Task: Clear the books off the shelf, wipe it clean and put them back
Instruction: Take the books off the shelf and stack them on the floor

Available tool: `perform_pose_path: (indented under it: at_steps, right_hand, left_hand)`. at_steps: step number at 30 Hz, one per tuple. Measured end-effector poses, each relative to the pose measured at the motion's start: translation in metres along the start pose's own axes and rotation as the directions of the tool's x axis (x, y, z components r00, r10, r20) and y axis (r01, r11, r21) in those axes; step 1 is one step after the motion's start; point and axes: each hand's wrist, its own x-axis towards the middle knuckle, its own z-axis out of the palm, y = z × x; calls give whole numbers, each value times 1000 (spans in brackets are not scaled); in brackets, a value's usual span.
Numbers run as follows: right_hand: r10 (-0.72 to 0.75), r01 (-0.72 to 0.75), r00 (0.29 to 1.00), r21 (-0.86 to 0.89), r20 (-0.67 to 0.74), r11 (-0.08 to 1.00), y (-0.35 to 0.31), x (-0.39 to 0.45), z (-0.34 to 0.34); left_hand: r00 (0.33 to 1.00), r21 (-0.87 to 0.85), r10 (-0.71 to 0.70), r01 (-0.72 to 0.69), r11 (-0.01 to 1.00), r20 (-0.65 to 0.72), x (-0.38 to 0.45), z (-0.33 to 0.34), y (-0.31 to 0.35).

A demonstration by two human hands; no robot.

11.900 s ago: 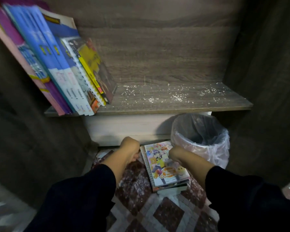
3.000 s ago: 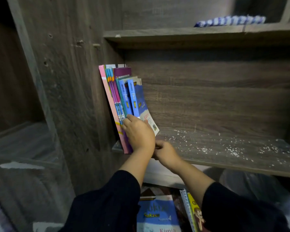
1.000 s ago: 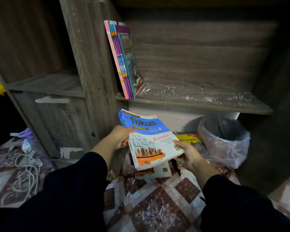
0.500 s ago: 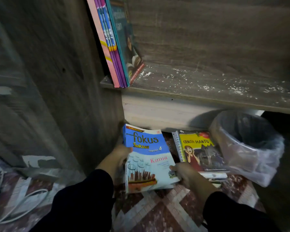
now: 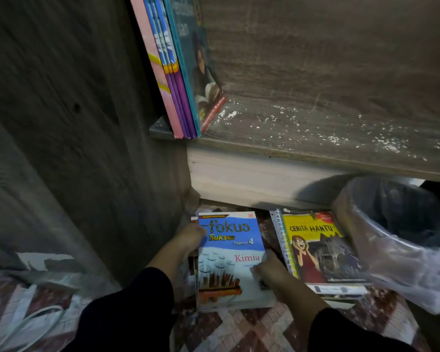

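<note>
A blue and white "Fokus Sukses Kimia" book lies on top of a small stack on the patterned floor. My left hand grips its left edge near the top. My right hand holds its right edge, fingers on the cover. Right of it lies a second stack topped by a yellow "Cerita Hantu" spiral book. Above, several upright books lean against the left wall of the wooden shelf, whose board is strewn with white crumbs.
A bin lined with a clear plastic bag stands at the right under the shelf, close to the yellow book. The cabinet's dark side panel fills the left. A white cable lies on the floor at bottom left.
The blue Kimia book went down from mid-air onto the floor stack, both hands staying on it. The view dropped and moved closer to the floor.
</note>
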Motion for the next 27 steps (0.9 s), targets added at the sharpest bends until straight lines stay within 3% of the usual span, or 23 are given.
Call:
perform_pose_path:
  at_steps: [3,6,9,11,14,16,18,22,24,27]
  right_hand:
    - [-113,110,992,59,48,992,-21,-22,-5]
    - [-233,236,971,95,-43,967,-45,-43,-14]
    - [-323,338,941,217,-104,916,-75,-69,-26]
    - [-376,393,920,266,-113,880,-99,-86,-36]
    - [-453,468,883,288,-121,835,-138,-119,-54]
    - [-496,507,861,280,-116,815,-161,-135,-63]
    - [-533,544,837,294,-126,785,-179,-146,-69]
    - [-560,564,821,312,-111,765,-202,-155,-73]
    - [-561,565,820,316,-111,763,-206,-154,-73]
    - [-551,557,826,325,-120,765,-209,-149,-74]
  left_hand:
    - [987,49,131,-126,991,-99,-18,-14,15]
    - [917,58,251,-246,968,-310,-47,-39,34]
    - [725,211,424,-371,904,-542,-91,-66,68]
    - [588,242,512,-477,845,-626,-117,-80,97]
    - [402,372,672,-604,705,-622,-142,-93,138]
    - [329,435,737,-639,634,-591,-151,-96,164]
    - [341,451,750,-634,629,-567,-155,-95,187]
    - [492,413,631,-485,771,-599,-151,-86,214]
    - [499,404,590,-437,804,-634,-149,-77,218]
    - [482,290,523,-478,829,-702,-148,-67,227]
